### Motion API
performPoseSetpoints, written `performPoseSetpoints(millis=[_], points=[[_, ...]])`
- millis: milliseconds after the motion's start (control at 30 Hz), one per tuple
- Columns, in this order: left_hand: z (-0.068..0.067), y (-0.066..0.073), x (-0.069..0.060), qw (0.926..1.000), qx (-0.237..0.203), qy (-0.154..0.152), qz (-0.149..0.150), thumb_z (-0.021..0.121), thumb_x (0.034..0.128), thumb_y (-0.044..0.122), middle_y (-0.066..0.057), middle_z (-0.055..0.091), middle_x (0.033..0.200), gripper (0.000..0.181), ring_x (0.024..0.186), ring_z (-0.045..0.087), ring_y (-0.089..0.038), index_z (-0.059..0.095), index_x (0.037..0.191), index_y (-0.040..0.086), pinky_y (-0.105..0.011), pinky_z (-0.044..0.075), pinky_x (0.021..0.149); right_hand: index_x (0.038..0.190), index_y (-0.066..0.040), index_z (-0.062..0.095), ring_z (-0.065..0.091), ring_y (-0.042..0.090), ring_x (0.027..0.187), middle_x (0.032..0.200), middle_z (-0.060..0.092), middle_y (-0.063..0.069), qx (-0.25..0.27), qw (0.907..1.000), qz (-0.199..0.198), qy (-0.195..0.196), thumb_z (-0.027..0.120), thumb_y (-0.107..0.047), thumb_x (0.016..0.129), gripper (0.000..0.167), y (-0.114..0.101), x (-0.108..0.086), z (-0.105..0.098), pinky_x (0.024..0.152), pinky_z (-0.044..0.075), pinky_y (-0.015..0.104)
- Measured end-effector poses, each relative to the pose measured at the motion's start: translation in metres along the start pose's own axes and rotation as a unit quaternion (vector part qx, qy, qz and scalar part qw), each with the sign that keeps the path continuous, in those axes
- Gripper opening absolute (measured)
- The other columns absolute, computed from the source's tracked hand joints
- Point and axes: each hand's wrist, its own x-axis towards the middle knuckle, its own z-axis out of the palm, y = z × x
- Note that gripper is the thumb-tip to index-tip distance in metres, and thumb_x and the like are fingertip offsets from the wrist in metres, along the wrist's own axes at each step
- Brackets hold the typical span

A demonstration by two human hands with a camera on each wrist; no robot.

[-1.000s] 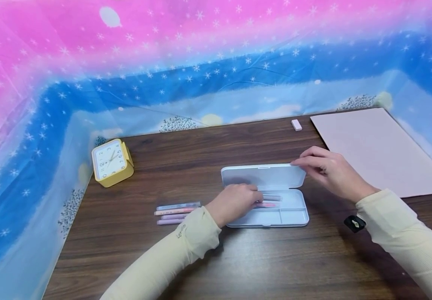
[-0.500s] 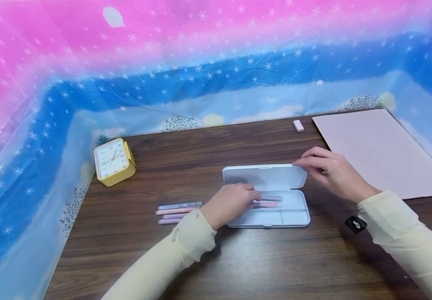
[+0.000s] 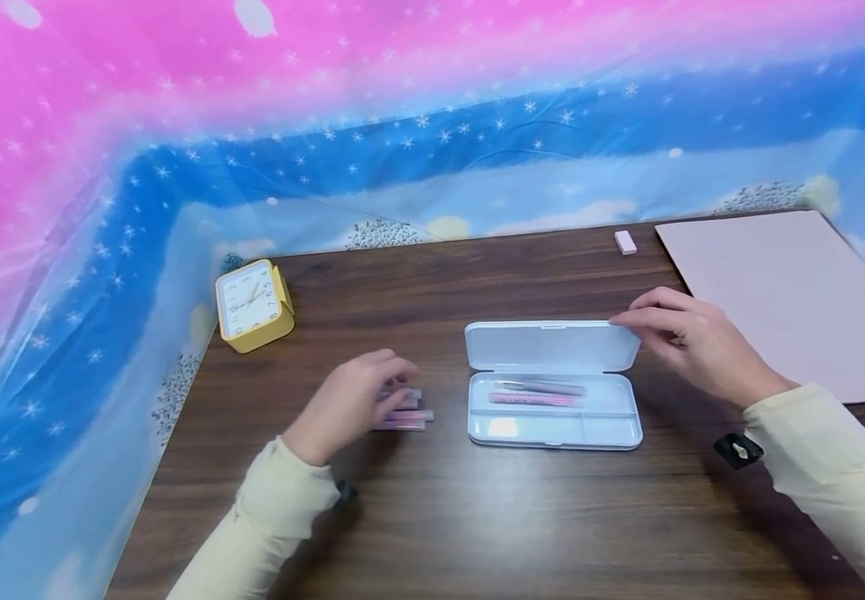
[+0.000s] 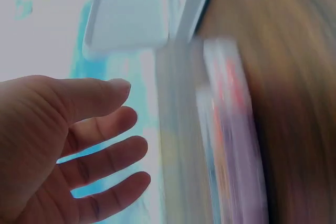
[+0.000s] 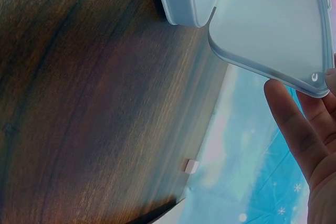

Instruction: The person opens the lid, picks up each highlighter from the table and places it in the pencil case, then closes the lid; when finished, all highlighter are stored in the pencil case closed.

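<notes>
A white pencil case (image 3: 612, 428) lies on the table with its lid (image 3: 552, 347) raised. In its long back compartment are a grey pen (image 3: 552, 387) and a pink pen (image 3: 536, 400). My right hand (image 3: 710, 346) pinches the lid's right corner between thumb and fingers, as the right wrist view also shows. Left of the case, my left hand (image 3: 353, 404) hovers over several pastel pens (image 3: 408, 416), partly hiding them. Its fingers are loosely bent and hold nothing; in the left wrist view the pens (image 4: 244, 145) are blurred beside the fingertips.
A yellow alarm clock (image 3: 256, 307) stands at the table's back left. Near the back edge lies a white eraser (image 3: 625, 242), beside a large pale pink board (image 3: 785, 292) on the right. A patterned cloth (image 3: 417, 125) hangs behind the table.
My left hand has left the pencil case and moved left to the pens on the table, uncovering the two pens inside. The right hand keeps its grip on the lid. The head view shifted slightly.
</notes>
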Motion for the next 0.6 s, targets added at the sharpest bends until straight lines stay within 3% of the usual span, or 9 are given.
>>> performPoseSetpoints(millis=[100,200,400,600], points=[[-0.006,-0.026,-0.011,0.9977,-0.031,-0.009,-0.06,0.076,0.0869,0.013,-0.003,0.07,0.105,0.026,0.093,0.066,-0.016,0.071,0.112,0.011,-0.038,0.057,0.084,0.109,-0.018,0.076,0.055,0.003,0.085,0.102,0.066,-0.004,0.002,1.0,-0.001,0.004,0.077,0.013,0.073,0.048,-0.001,0.0,0.001,0.069,0.042,0.015],[-0.007,-0.05,-0.016,0.9932,-0.064,-0.021,-0.095,0.075,0.0873,0.012,-0.007,0.069,0.111,0.029,0.099,0.065,-0.021,0.069,0.115,0.009,-0.044,0.055,0.089,0.108,-0.018,0.076,0.055,0.003,0.084,0.102,0.066,-0.003,0.003,0.9999,-0.007,0.009,0.078,0.014,0.071,0.049,0.0,-0.001,0.0,0.068,0.042,0.015],[-0.003,-0.076,-0.024,0.9824,-0.141,-0.052,-0.111,0.074,0.0879,0.01,-0.009,0.069,0.111,0.029,0.097,0.063,-0.021,0.068,0.116,0.008,-0.045,0.054,0.088,0.107,-0.016,0.076,0.055,0.004,0.084,0.101,0.066,-0.002,0.005,0.9998,-0.012,0.015,0.078,0.015,0.069,0.049,0.0,0.0,0.0,0.068,0.042,0.016],[0.002,-0.083,-0.027,0.9796,-0.153,-0.07,-0.11,0.073,0.089,0.01,-0.006,0.068,0.108,0.024,0.093,0.06,-0.018,0.069,0.112,0.01,-0.04,0.052,0.084,0.107,-0.015,0.076,0.055,0.003,0.084,0.1,0.067,-0.002,0.008,0.9998,-0.013,0.014,0.078,0.016,0.069,0.049,-0.001,0.0,0.001,0.068,0.042,0.015]])
